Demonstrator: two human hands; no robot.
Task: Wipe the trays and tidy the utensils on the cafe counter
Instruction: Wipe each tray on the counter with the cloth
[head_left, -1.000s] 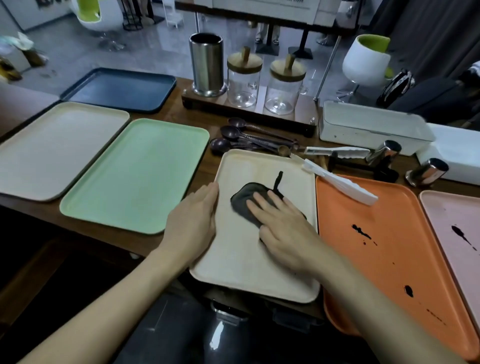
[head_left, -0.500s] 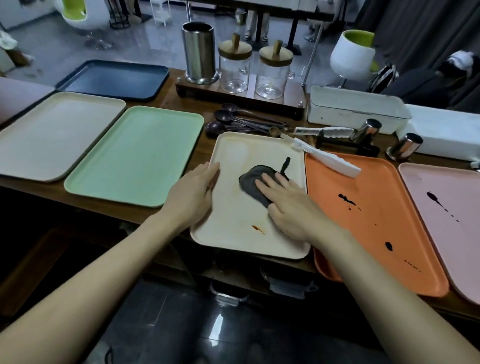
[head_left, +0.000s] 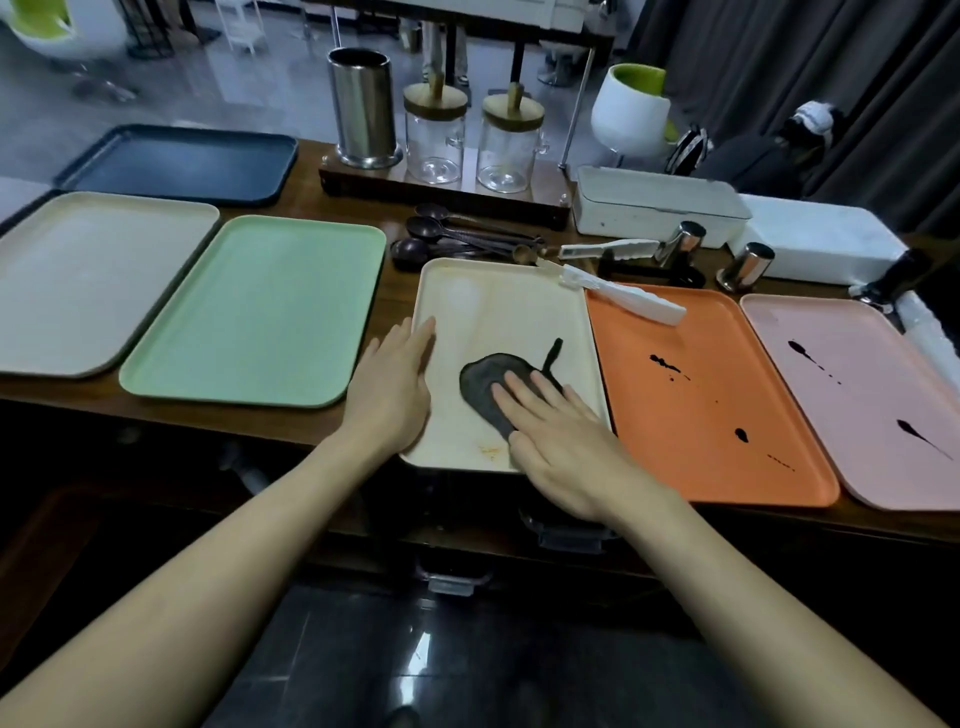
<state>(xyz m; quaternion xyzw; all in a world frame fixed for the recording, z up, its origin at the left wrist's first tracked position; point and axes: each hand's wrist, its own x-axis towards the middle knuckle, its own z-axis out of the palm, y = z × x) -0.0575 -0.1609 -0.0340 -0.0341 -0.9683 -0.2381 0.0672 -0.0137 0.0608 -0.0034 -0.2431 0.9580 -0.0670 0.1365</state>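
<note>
We press our right hand flat, fingers straight, on the dark cloth, which lies mid-way across the cream tray on the wooden surface. Our left hand rests with its fingers extended on that tray's left rim. The ink-spotted orange tray sits just beside it, on the right.

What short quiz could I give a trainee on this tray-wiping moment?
1. True or false: the right hand presses a dark grey cloth flat on the cream rectangular tray in the middle.
2. Of the orange rectangular tray and the pink rectangular tray, which show black splashes? A the first only; B the second only; C both.
3. Fill in: the left hand rests on the middle cream tray's ____ edge.
Key: 1 true; 2 C; 3 left.
</note>
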